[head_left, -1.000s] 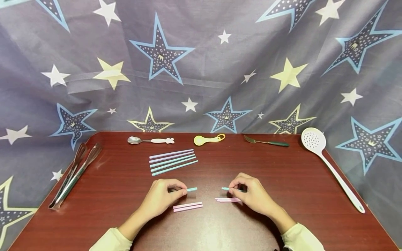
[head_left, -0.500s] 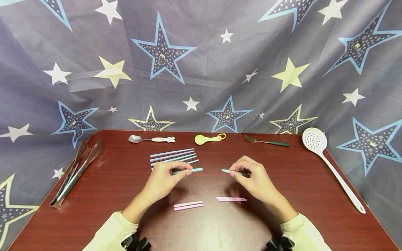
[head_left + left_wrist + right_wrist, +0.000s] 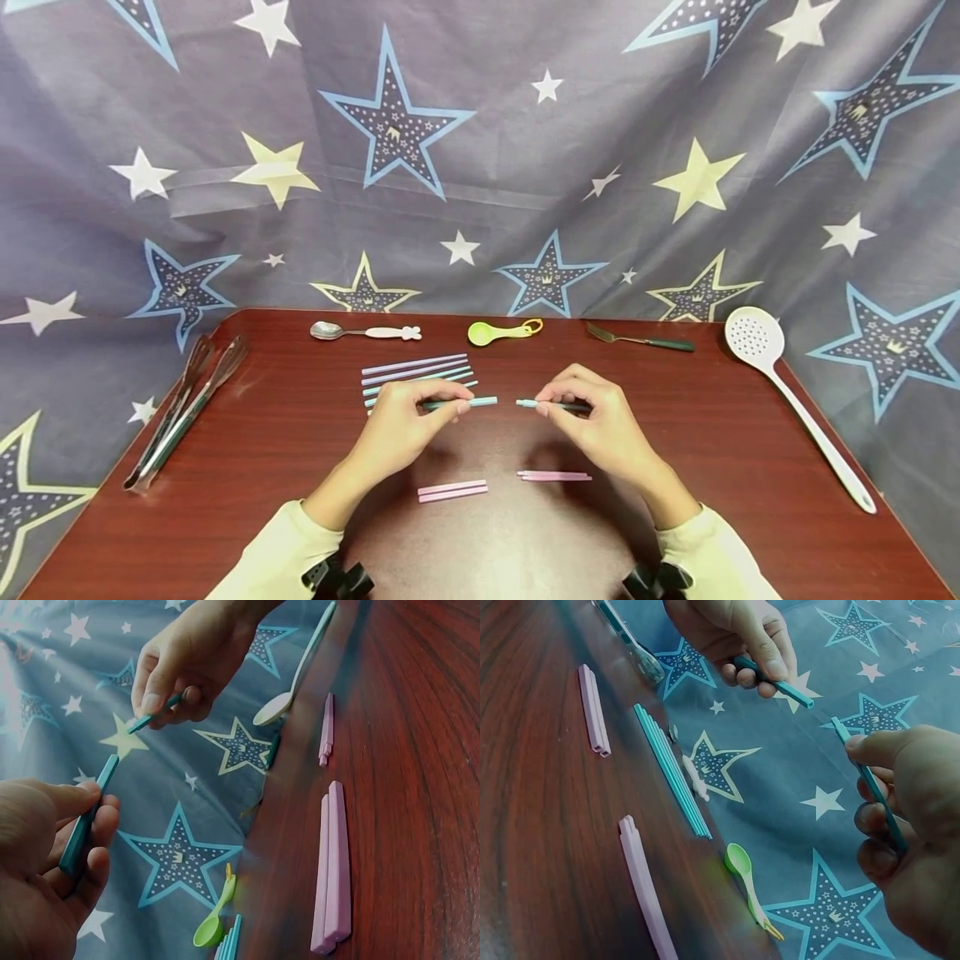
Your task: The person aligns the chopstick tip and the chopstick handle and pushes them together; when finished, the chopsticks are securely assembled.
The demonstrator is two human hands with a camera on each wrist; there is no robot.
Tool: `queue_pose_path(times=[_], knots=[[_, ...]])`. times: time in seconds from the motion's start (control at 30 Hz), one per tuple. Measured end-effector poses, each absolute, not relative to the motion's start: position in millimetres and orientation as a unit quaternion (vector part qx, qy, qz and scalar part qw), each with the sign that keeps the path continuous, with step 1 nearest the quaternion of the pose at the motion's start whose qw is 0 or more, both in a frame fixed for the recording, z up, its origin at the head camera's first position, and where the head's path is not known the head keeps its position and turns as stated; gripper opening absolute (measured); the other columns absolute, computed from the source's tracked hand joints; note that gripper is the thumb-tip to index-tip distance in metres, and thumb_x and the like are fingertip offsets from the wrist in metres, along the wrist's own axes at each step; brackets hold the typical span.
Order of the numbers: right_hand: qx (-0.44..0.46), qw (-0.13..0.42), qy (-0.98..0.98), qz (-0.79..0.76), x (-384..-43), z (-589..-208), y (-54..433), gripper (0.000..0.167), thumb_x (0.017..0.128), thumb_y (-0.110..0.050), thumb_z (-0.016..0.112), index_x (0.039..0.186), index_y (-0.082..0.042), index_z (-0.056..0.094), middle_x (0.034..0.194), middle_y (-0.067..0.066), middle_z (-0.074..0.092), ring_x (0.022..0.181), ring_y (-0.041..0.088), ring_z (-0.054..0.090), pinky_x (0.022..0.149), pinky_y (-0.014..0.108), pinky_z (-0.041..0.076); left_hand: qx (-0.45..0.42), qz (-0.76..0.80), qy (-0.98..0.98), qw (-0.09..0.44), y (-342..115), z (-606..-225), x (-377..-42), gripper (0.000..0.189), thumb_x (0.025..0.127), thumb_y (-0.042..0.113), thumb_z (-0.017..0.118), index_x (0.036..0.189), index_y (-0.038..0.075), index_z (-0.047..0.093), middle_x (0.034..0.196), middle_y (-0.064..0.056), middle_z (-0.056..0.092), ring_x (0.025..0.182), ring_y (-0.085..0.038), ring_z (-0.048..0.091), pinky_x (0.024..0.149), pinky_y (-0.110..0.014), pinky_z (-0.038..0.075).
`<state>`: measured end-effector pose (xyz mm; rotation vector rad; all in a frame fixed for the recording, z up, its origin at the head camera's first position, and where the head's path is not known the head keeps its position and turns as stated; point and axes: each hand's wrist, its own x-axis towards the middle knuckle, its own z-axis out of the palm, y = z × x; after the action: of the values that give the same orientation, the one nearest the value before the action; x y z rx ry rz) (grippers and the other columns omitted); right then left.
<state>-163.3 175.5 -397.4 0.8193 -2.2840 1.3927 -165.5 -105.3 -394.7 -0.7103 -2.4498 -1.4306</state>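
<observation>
My left hand [image 3: 405,427] pinches a teal chopstick section [image 3: 483,401] between thumb and fingers, its free end pointing right. Opposite it, my right hand [image 3: 603,417] pinches a second teal chopstick section [image 3: 866,776] with a narrower tip facing left. The two ends nearly line up above the table, with a small gap between them. Below the hands lie two pairs of pink chopstick sections, a left pair [image 3: 452,491] and a right pair [image 3: 555,477]. Several purple and teal chopsticks [image 3: 415,365] lie in a row behind my left hand, which partly covers them.
Along the table's back edge lie a spoon [image 3: 367,332], a yellow-green measuring spoon [image 3: 502,332] and a fork [image 3: 641,338]. Metal tongs [image 3: 183,412] lie at the left edge and a white skimmer [image 3: 798,408] at the right. A star-patterned cloth [image 3: 480,167] hangs behind.
Both hands have risen and moved away from me, carrying the teal sections off the area by the pink pieces. Most recently they have drawn closer together, narrowing the gap between the two ends.
</observation>
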Motion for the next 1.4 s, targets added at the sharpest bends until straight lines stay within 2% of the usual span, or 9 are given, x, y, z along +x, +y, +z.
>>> queue_pose_path(times=[0.43,0.8,1.13,1.3,1.4], knots=[[0.298,0.175,-0.798,0.495,-160,-400,172,0.013,0.087,-0.006,0.082,0.092,-0.017,0.078,0.088,-0.004,0.068,0.075,0.007,0.059,0.063,0.017,0.047,-0.251,-0.491,-0.828,0.101,-98,-397,-162,0.007,0.091,0.02,0.08,0.098,0.023,0.081,0.085,0.009,0.076,0.069,-0.003,0.059,0.061,-0.02,0.048],[0.308,0.168,-0.794,0.497,-159,-405,168,0.013,0.086,-0.002,0.081,0.092,-0.012,0.078,0.088,-0.002,0.068,0.076,0.007,0.06,0.065,0.017,0.048,-0.258,-0.497,-0.824,0.087,-96,-400,-161,0.008,0.091,0.019,0.08,0.098,0.022,0.081,0.089,0.009,0.078,0.073,-0.002,0.063,0.062,-0.02,0.05],[0.312,0.165,-0.796,0.491,-160,-405,167,0.01,0.088,-0.005,0.081,0.092,-0.014,0.078,0.087,-0.004,0.067,0.075,0.007,0.059,0.064,0.017,0.048,-0.263,-0.49,-0.825,0.098,-95,-400,-161,0.007,0.091,0.02,0.08,0.098,0.021,0.081,0.088,0.01,0.078,0.067,-0.001,0.056,0.058,-0.02,0.046],[0.32,0.158,-0.801,0.48,-160,-405,167,0.011,0.087,-0.003,0.081,0.091,-0.013,0.078,0.086,-0.005,0.066,0.074,0.006,0.058,0.063,0.019,0.048,-0.266,-0.488,-0.825,0.103,-95,-401,-160,0.007,0.09,0.019,0.081,0.096,0.021,0.082,0.085,0.01,0.078,0.058,-0.004,0.047,0.053,-0.018,0.039],[0.321,0.152,-0.806,0.473,-159,-406,167,0.012,0.086,-0.002,0.082,0.09,-0.012,0.078,0.086,-0.006,0.066,0.074,0.005,0.057,0.062,0.019,0.048,-0.268,-0.491,-0.823,0.098,-94,-403,-159,0.006,0.09,0.019,0.081,0.095,0.021,0.082,0.082,0.008,0.078,0.058,-0.003,0.049,0.053,-0.019,0.041]])
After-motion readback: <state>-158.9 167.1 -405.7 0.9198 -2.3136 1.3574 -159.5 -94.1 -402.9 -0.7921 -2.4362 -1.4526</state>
